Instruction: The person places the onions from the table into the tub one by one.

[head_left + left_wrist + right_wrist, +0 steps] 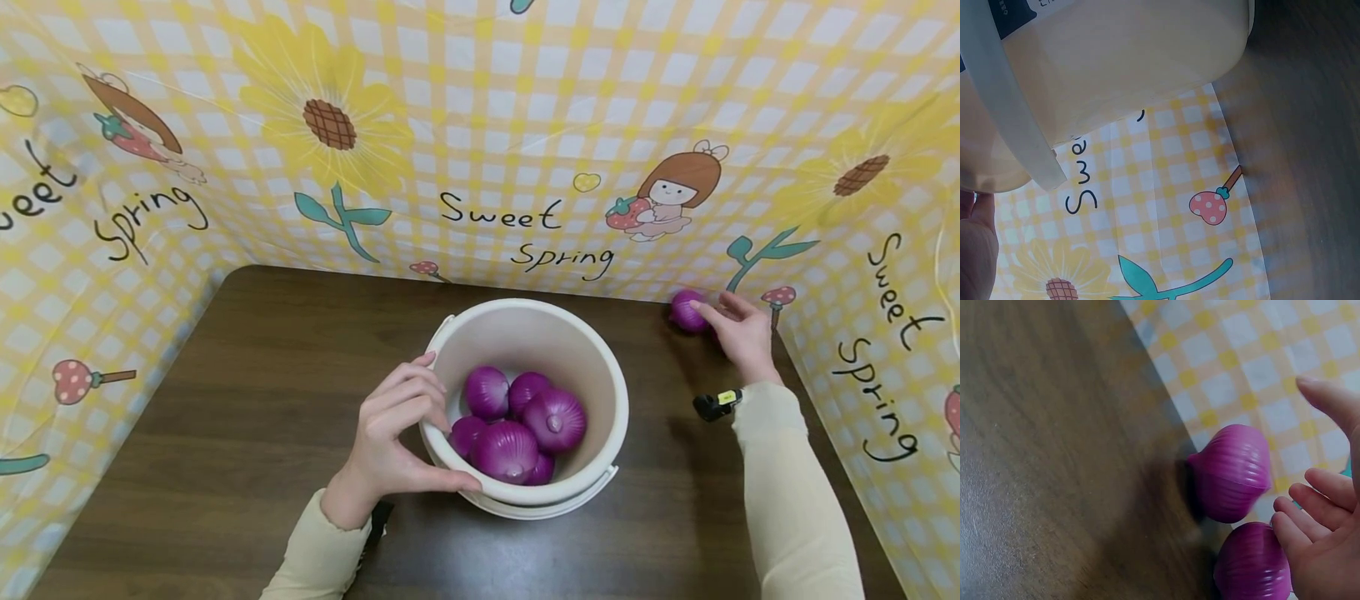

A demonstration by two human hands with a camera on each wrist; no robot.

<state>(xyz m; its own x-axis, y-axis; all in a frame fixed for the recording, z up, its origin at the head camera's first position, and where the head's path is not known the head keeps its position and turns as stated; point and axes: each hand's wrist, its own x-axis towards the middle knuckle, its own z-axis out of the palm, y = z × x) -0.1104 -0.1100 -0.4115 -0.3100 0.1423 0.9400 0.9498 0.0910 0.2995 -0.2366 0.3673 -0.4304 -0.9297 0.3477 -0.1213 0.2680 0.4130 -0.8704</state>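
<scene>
A white bucket (619,392) with a handle holds several purple onions (553,419) at its bottom. My left hand (393,425) grips its left side, fingers bent at the rim and thumb along the near edge. The bucket's outer wall (1141,56) fills the top of the left wrist view. At the far right, my right hand (741,333) reaches by a loose purple onion (687,312), thumb and fingers apart. The right wrist view shows that onion (1235,475) and a second onion (1252,565) beside it, right at my fingertips; in the head view the hand hides the second one.
The dark wooden table (247,433) is bordered by a yellow checked cloth (487,125) at the back and on both sides. The two loose onions lie close to the back cloth, near the right corner. A black wrist strap (716,405) sits at my right cuff.
</scene>
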